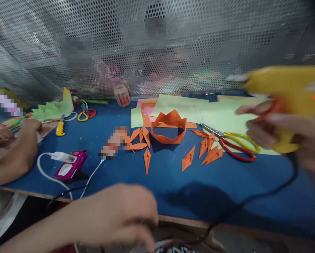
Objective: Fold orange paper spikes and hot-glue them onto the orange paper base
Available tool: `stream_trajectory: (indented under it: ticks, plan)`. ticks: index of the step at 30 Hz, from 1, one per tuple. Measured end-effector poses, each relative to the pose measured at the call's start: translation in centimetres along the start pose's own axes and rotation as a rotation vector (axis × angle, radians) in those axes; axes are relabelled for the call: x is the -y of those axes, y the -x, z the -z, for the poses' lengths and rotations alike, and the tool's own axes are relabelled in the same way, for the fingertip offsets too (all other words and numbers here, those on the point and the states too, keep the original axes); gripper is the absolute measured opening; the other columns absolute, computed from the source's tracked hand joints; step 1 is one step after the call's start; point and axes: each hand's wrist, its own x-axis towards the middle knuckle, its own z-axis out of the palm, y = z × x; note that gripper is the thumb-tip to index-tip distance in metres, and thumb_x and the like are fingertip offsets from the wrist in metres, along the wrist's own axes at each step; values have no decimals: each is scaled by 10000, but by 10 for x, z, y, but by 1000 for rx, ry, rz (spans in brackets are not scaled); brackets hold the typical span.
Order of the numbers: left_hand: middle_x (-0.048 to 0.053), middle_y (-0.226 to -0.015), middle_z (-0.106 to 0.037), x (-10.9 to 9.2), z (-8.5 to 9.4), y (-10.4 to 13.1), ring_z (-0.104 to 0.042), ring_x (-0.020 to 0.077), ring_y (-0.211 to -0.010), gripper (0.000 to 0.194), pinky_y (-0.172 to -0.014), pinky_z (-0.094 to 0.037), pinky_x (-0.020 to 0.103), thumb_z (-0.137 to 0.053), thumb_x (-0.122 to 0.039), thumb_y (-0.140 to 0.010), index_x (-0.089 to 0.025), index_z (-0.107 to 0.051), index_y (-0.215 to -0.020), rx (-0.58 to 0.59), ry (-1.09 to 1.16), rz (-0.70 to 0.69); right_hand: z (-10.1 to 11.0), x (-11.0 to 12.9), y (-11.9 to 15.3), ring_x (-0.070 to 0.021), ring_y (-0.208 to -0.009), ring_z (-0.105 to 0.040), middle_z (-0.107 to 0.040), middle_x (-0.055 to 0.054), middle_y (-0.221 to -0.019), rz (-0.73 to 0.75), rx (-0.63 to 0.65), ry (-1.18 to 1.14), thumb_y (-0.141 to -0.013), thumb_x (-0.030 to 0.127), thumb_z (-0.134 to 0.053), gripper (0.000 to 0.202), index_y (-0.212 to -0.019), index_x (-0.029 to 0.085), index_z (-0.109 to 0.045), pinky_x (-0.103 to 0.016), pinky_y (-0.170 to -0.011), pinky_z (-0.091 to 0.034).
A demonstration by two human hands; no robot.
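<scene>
Several fingers [253, 109] of the right hand [299, 126] wrap the grip of a yellow glue gun [286, 82], raised above the right end of the desk [168, 179]. It is likely light, rigid and smooth; its front end, aimed left, may be hot, so the grip behind the orange trigger [269, 110] looks the safest hold. A dark cord [278, 192] trails from it past the desk's front edge and could tug.

The left hand [132, 211] is low over that front edge, back upward, fingers curled and thumb beneath; with the tips blurred and partly hidden, I cannot tell whether they pinch anything.

Farther out, an orange paper crown [170, 140] stands apart from both hands, mid-desk, toward the back edge. It should be very light, springy and easily crushed, better held by its lower band than its points. Folded orange pieces [146, 161] lie to either side of it, probably crisp but easily bent, best pinched at the middle. Scissors [236, 151] lie by the right-hand ones, partly on green sheets [178, 105] along the back edge. Another person's arm [13, 156] rests at the desk's left end.
</scene>
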Motion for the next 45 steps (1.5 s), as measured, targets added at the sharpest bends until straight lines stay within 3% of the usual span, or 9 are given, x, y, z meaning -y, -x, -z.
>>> stream_trajectory:
  ticks: [2, 5, 6, 9, 13, 23, 33, 40, 45]
  plan:
    - [21, -1127, -647, 2, 25, -75, -590, 184, -1061, 254, -955, -454, 321, -562, -380, -893, -264, -597, -1116, -92, -48, -9, -18, 0, 3, -124, -472, -439, -490, 16, -510, -29, 71, -36, -691, 521, -693, 310, -821, 250, -618, -307, -449, -314]
    - [87, -1211, -610, 17, 52, -160, -538, 215, -1166, 332, -1023, -407, 379, -572, -329, -880, -173, -547, -1172, -397, -194, -28, -35, -8, 3, -118, -523, -464, -502, 25, -533, -117, 263, 15, -716, 503, -687, 341, -872, 203, -643, -296, -510, -363]
    - [109, -1248, -593, 23, 57, -178, -519, 223, -1198, 373, -1041, -389, 386, -589, -309, -864, -147, -534, -1196, -424, -209, -35, -38, -12, 2, -113, -522, -460, -502, 27, -541, -138, 306, 27, -741, 510, -662, 357, -899, 191, -643, -293, -517, -369]
    - [95, -1240, -618, 38, 58, -206, -569, 198, -1139, 356, -985, -431, 341, -545, -276, -884, -139, -548, -1212, -268, -167, -30, -42, -20, -2, -95, -505, -450, -508, 30, -573, -155, 381, 67, -795, 517, -607, 374, -951, 178, -628, -273, -508, -374]
    - [45, -1131, -682, 38, 49, -215, -634, 170, -1003, 295, -874, -478, 308, -404, -266, -947, -188, -605, -1149, -85, -99, -40, -43, -28, -2, -87, -500, -462, -553, 10, -654, -152, 426, 132, -783, 524, -611, 374, -932, 181, -617, -259, -496, -403]
    - [56, -1077, -695, 28, 35, -225, -664, 171, -911, 412, -772, -501, 277, -413, -311, -947, -203, -441, -1344, -21, 49, 55, -44, -35, -1, -126, -578, -503, -612, -23, -759, -269, 419, 318, -810, 546, -549, 373, -907, 188, -583, -278, -523, -427]
    - [86, -1142, -670, 21, 23, -220, -659, 217, -969, 418, -842, -506, 359, -368, -201, -932, -194, -464, -1339, -114, 5, 112, -53, -28, 1, -132, -492, -468, -500, 34, -536, -237, 407, 403, -809, 526, -560, 306, -802, 222, -596, -275, -462, -369]
    - [85, -1019, -709, 14, 11, -218, -687, 233, -881, 412, -775, -527, 349, -371, -198, -945, -202, -444, -1351, -155, -105, 174, -58, -43, 8, -217, -708, -618, -677, -24, -764, -234, 383, 445, -789, 603, -539, 409, -875, 218, -645, -341, -630, -487]
    - [90, -956, -719, 11, 9, -217, -693, 258, -823, 417, -721, -526, 370, -351, -195, -958, -201, -421, -1369, -125, -149, 192, -61, -38, 11, -186, -572, -553, -601, -8, -629, -176, 369, 543, -796, 621, -512, 404, -802, 234, -630, -312, -518, -439]
